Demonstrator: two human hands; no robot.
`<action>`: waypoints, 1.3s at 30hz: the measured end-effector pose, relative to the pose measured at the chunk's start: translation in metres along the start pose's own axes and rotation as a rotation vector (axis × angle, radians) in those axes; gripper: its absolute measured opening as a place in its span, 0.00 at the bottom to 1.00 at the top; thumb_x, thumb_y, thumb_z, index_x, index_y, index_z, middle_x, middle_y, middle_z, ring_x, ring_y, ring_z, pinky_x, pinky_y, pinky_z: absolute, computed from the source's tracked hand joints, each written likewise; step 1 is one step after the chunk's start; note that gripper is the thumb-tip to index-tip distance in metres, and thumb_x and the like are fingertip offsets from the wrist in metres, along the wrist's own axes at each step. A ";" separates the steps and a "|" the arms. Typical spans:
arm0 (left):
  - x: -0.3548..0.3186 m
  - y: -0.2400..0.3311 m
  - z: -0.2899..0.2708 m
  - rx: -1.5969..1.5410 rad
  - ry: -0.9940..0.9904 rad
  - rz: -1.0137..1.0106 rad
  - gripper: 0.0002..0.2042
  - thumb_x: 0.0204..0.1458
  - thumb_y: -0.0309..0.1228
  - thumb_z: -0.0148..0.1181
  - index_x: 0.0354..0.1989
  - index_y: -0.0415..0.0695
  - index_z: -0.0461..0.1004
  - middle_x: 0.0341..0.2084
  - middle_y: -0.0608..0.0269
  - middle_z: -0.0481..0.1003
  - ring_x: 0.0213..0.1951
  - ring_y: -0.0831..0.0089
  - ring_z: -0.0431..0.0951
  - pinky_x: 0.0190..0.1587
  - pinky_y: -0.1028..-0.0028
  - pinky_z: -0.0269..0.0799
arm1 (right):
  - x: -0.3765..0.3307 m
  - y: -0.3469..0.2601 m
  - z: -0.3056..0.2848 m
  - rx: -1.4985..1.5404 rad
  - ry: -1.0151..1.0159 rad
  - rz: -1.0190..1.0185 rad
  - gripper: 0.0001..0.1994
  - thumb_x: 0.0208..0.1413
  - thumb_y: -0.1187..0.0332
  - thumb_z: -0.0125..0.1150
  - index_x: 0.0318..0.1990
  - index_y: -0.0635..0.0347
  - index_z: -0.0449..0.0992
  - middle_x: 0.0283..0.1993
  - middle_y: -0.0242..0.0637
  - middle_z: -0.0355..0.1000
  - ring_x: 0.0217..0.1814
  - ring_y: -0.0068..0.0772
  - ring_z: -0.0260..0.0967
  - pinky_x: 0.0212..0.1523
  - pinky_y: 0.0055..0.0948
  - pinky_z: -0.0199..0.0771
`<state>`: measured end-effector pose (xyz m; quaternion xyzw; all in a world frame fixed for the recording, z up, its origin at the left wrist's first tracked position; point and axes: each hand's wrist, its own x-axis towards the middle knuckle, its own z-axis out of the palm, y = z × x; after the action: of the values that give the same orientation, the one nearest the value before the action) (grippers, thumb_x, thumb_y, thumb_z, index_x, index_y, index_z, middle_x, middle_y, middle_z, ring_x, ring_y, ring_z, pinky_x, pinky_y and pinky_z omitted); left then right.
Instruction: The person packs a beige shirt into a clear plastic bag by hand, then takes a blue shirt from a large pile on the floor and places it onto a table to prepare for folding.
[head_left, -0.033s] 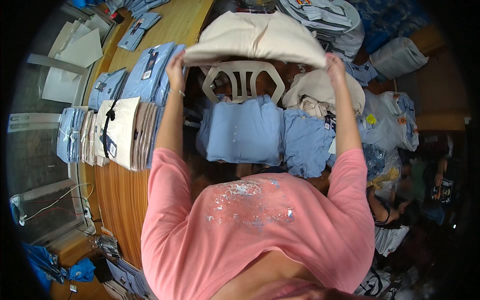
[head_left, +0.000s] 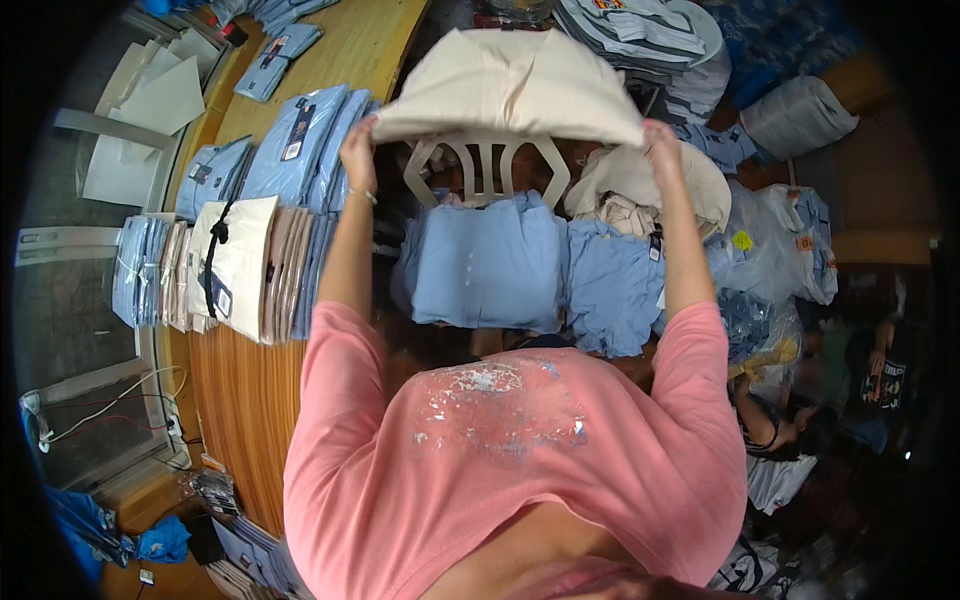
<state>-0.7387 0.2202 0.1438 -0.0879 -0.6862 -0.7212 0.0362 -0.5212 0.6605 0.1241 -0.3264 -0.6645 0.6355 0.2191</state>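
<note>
Left hand [head_left: 358,150]: raised overhead-forward, fingers closed over the left edge of the folded cream garment [head_left: 510,85], gripping it from beneath and behind.
Right hand [head_left: 662,145]: raised level with the left, closed on the garment's right edge, thumb side tucked under.
Position: held up in the air between both hands, above the white plastic chair [head_left: 490,165] and the light-blue shirts [head_left: 490,260] stacked on it.
Handling: judged light and soft; sags slightly toward each end, so likely limp without support; not slippery, not fragile.
Where to hold: outer edges of the fold, one hand each side, to keep the layers from sliding apart.
Look: plain cream cloth, folded into a wide flat bundle, creased across the middle, no print visible.
Left side: wooden table [head_left: 250,400] bearing rows of packed folded shirts [head_left: 250,260].
Far: further shirt stacks [head_left: 640,30] at the top.
</note>
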 end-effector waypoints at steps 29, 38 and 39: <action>-0.320 -0.110 -0.156 0.741 -0.940 -0.644 0.35 0.47 0.45 0.53 0.58 0.34 0.51 0.55 0.42 0.58 0.57 0.54 0.59 0.59 0.66 0.53 | -0.252 0.137 0.165 -0.505 -1.427 0.268 0.21 0.53 0.67 0.54 0.55 0.60 0.63 0.45 0.38 0.69 0.45 0.26 0.63 0.49 0.25 0.61; -0.500 0.062 -0.344 0.513 -0.182 -1.167 0.26 0.47 0.49 0.52 0.49 0.43 0.69 0.50 0.57 0.67 0.51 0.66 0.66 0.49 0.65 0.63 | -0.471 -0.010 0.339 -0.462 -2.616 0.065 0.23 0.55 0.66 0.52 0.59 0.55 0.58 0.52 0.40 0.65 0.53 0.27 0.60 0.54 0.26 0.59; -0.509 0.108 -0.358 0.338 -0.099 -1.207 0.26 0.48 0.49 0.51 0.50 0.44 0.68 0.49 0.61 0.68 0.51 0.70 0.67 0.48 0.64 0.64 | -0.495 -0.016 0.356 -0.471 -2.656 0.020 0.23 0.55 0.66 0.52 0.58 0.55 0.58 0.52 0.39 0.65 0.53 0.27 0.60 0.54 0.26 0.59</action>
<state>-0.2480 -0.1767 0.1447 0.2887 -0.7202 -0.4912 -0.3957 -0.4329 0.0583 0.1665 0.4964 -0.4626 0.3419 -0.6502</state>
